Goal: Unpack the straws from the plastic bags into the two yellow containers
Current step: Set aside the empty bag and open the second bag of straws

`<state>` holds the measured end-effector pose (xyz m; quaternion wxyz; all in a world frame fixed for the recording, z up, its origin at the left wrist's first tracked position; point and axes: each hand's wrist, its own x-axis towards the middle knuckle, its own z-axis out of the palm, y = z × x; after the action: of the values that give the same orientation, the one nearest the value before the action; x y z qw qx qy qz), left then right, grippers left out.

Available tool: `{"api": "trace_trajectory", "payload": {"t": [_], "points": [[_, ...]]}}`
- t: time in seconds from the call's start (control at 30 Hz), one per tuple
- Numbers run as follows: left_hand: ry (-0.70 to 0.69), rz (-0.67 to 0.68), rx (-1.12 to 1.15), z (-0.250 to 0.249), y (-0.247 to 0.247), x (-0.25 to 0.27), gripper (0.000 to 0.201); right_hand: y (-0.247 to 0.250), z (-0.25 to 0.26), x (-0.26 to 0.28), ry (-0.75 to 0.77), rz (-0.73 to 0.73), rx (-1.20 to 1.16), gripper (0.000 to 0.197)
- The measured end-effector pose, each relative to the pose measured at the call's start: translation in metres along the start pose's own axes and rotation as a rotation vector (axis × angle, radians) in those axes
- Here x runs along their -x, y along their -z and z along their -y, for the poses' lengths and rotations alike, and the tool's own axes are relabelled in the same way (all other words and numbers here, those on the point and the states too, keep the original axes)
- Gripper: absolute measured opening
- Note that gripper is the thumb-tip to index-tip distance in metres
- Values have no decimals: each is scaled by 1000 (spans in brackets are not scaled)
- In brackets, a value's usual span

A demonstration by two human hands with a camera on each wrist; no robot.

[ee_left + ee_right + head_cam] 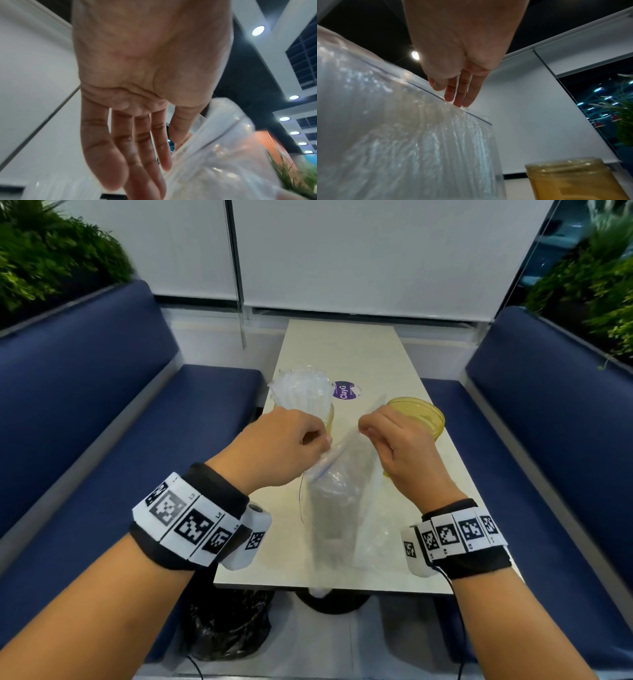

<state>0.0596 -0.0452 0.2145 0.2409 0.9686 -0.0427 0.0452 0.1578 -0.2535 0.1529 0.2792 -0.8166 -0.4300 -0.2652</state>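
Both hands work at the mouth of one clear plastic bag (337, 498) standing on the near half of the table (346, 347). From the head view, the left hand (274, 450) pinches the bag's top edge on its left side, and the right hand (400, 446) pinches the opposite side, fingers curled in on the plastic. Behind the left hand stands a yellow container (327, 414) with wrapped straws (301, 392) fanning out of it. The second yellow container (416, 414) sits to the right, partly behind the right hand. A purple sticker (345, 390) lies on the table between them, farther off.

Left wrist view adds the underside: the left hand (137, 94) shows three fingers loosely extended, while the forefinger and thumb meet the bag (223, 155) at its rim.

Right wrist view shows the right hand (458, 60) with fingertips (457, 100) on the bag's zip strip, the bag (393, 135) packed with upright straws (436, 148), and the yellow container (573, 180) at lower right.
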Motion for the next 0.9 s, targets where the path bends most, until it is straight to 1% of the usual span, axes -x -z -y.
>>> {"api": "trace_trajectory", "payload": {"t": [0.07,0.13,0.23,0.33,0.37,0.43,0.47,0.5,0.53,0.57,0.63,0.7,0.83,0.9], "points": [[34,94,149,-2,-12,-5,34,-5,0,6,-18,17,-39,15],[62,146,232,-3,-25,-10,40,-10,3,13,-22,25,-71,19],[86,141,298,-4,-42,-19,43,-17,8,21,-24,19,-127,17],[101,137,383,-6,-52,-24,34,-20,13,25,-75,20,-175,11],[100,139,409,-7,-54,-26,31,-20,14,25,-118,17,-213,9],[99,141,450,-7,-56,-27,30,-17,17,24,-283,-32,-354,3],[99,147,465,-8,-57,-28,30,-16,17,22,-363,-72,-407,4],[105,152,477,-8,-59,-28,29,-15,16,19,-421,-107,-410,13],[118,150,491,-9,-61,-28,28,-16,14,18,-453,-109,-369,23],[135,134,509,-10,-63,-28,27,-17,11,16,-476,-79,-304,30],[157,72,559,-15,-69,-29,28,-21,8,13,-530,34,-219,35],[168,15,609,-19,-74,-28,27,-23,9,12,-589,123,-272,35],[182,-83,660,-20,-81,-28,27,-21,14,9,-635,203,-317,39],[183,-131,633,-21,-82,-28,27,-20,18,8,-649,214,-297,35]]}}
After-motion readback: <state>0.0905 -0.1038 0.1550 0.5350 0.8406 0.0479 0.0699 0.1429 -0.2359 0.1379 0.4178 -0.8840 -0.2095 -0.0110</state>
